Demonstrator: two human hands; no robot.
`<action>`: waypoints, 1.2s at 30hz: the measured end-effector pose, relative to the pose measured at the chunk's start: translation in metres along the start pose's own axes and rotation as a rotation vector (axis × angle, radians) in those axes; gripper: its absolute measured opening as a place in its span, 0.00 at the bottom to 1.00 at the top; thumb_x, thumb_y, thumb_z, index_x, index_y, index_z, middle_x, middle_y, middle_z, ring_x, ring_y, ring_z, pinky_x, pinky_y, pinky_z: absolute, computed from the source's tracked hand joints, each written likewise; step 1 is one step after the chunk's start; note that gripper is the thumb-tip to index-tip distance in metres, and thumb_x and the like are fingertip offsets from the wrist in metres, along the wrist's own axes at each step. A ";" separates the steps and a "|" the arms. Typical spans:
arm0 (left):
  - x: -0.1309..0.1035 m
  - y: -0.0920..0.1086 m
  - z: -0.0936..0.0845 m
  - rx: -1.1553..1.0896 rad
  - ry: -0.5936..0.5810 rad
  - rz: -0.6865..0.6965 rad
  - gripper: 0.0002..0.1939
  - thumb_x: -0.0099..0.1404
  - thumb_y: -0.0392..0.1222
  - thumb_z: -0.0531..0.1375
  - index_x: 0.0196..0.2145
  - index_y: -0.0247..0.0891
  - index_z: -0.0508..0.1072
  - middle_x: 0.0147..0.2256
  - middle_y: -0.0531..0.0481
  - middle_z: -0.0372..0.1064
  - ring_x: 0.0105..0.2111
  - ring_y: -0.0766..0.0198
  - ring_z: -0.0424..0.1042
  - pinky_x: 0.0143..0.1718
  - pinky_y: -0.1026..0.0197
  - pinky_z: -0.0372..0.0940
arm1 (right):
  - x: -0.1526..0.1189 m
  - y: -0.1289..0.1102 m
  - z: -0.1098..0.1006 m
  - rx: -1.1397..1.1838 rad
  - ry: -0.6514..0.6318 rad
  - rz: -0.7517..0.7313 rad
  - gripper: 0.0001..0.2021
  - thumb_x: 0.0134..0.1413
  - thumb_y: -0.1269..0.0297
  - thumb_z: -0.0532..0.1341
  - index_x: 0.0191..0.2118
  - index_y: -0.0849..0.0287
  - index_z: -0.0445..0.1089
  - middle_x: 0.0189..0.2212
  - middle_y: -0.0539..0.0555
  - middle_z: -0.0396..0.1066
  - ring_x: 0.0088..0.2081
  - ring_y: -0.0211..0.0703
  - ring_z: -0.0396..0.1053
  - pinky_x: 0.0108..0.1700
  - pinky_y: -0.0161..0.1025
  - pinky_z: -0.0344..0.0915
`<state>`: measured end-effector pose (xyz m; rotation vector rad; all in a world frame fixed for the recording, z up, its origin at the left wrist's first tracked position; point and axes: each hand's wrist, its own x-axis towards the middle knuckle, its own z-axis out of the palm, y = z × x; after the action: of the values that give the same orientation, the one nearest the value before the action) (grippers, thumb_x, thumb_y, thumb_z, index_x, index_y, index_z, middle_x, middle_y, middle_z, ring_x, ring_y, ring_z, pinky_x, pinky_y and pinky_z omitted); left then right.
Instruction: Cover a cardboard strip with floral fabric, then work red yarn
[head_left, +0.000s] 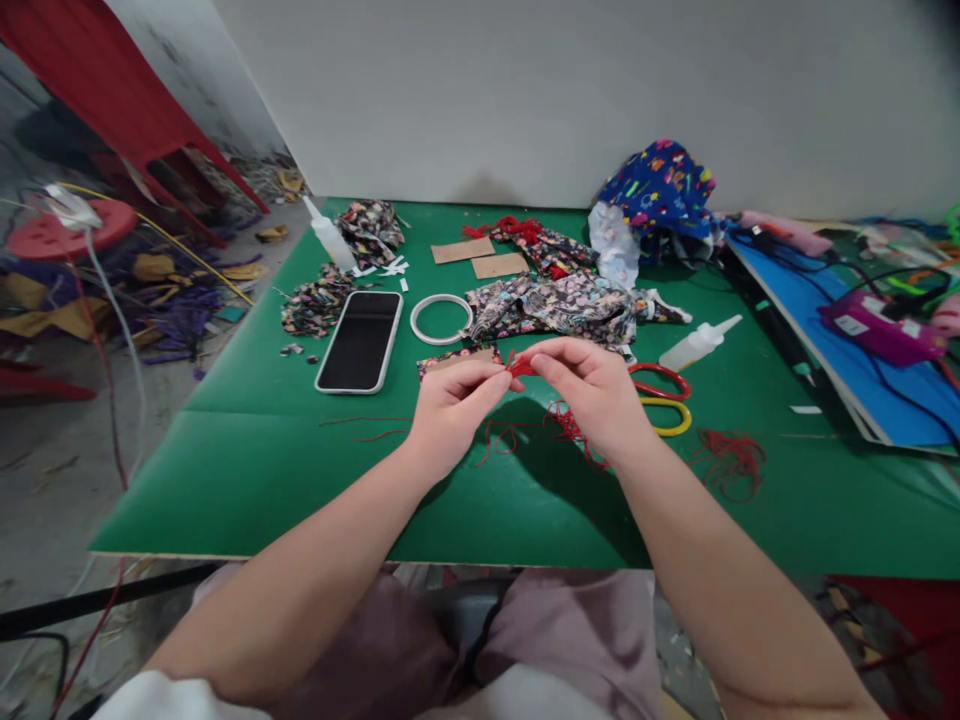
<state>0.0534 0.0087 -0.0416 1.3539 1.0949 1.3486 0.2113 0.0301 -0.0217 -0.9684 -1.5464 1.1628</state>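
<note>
Both my hands meet over the middle of the green table, pinching a small bunch of red thread [523, 366] between them. My left hand [456, 408] grips its left end with thumb and forefinger. On the other end, my right hand [589, 388] has its fingers closed. More red thread [566, 420] dangles in a tangle below the right hand, and loose strands lie on the table under the left. Just beyond the left hand is a piece of floral fabric [442, 360]. Scissors with a red and a yellow handle [671, 417] lie partly hidden behind my right hand.
A phone [360, 342], a white ring [441, 320], floral fabric [555, 308] and brown card pieces [499, 266] lie across the green table [247, 480]. Glue bottles [694, 345] are at either side. Red thread [729, 462] sits at right, near a blue folder [877, 370] with a purple device.
</note>
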 end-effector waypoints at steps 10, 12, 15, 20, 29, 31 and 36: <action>0.000 -0.001 0.000 -0.003 -0.016 0.006 0.09 0.58 0.43 0.61 0.26 0.38 0.78 0.23 0.52 0.71 0.24 0.69 0.65 0.24 0.66 0.56 | -0.001 0.000 0.001 -0.014 0.024 0.007 0.05 0.52 0.63 0.60 0.32 0.56 0.73 0.30 0.47 0.75 0.33 0.34 0.71 0.37 0.31 0.66; 0.000 -0.001 0.000 -0.008 -0.019 0.000 0.08 0.58 0.43 0.61 0.26 0.39 0.78 0.23 0.52 0.71 0.23 0.70 0.64 0.24 0.66 0.56 | -0.001 0.000 0.002 -0.019 0.029 0.009 0.06 0.52 0.62 0.60 0.32 0.57 0.72 0.29 0.47 0.75 0.32 0.34 0.71 0.35 0.31 0.66; 0.000 0.000 0.000 -0.019 -0.021 -0.014 0.08 0.57 0.43 0.61 0.26 0.39 0.78 0.23 0.52 0.72 0.24 0.69 0.65 0.23 0.66 0.56 | -0.001 0.000 0.003 -0.031 0.033 0.013 0.06 0.52 0.62 0.60 0.30 0.58 0.71 0.28 0.47 0.74 0.30 0.33 0.69 0.33 0.31 0.65; -0.001 0.002 0.002 -0.019 -0.004 -0.044 0.08 0.56 0.43 0.61 0.25 0.38 0.78 0.22 0.51 0.71 0.24 0.68 0.66 0.22 0.65 0.56 | 0.000 0.000 0.003 -0.046 0.033 0.027 0.05 0.52 0.64 0.59 0.30 0.58 0.70 0.27 0.47 0.72 0.29 0.32 0.68 0.31 0.30 0.64; -0.001 0.003 0.002 0.007 -0.011 -0.032 0.08 0.57 0.42 0.60 0.26 0.38 0.78 0.22 0.52 0.71 0.23 0.69 0.64 0.21 0.66 0.56 | 0.000 0.001 0.003 -0.032 0.039 0.036 0.05 0.52 0.63 0.59 0.30 0.58 0.70 0.26 0.47 0.71 0.28 0.32 0.67 0.32 0.30 0.64; -0.001 0.003 0.002 0.024 0.018 -0.005 0.08 0.57 0.43 0.60 0.26 0.38 0.78 0.22 0.52 0.70 0.23 0.69 0.65 0.22 0.66 0.57 | 0.000 0.001 0.003 0.038 0.051 0.057 0.07 0.53 0.61 0.59 0.32 0.57 0.72 0.28 0.48 0.73 0.31 0.33 0.69 0.36 0.32 0.66; -0.002 0.005 0.003 0.059 0.109 0.087 0.08 0.59 0.43 0.59 0.29 0.39 0.77 0.26 0.51 0.73 0.25 0.68 0.68 0.26 0.64 0.61 | -0.002 0.003 0.009 0.238 -0.023 0.114 0.09 0.48 0.58 0.63 0.37 0.51 0.75 0.35 0.48 0.76 0.39 0.38 0.71 0.46 0.40 0.66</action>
<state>0.0565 0.0058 -0.0370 1.3989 1.1678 1.4785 0.2028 0.0268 -0.0259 -0.8947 -1.3482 1.4074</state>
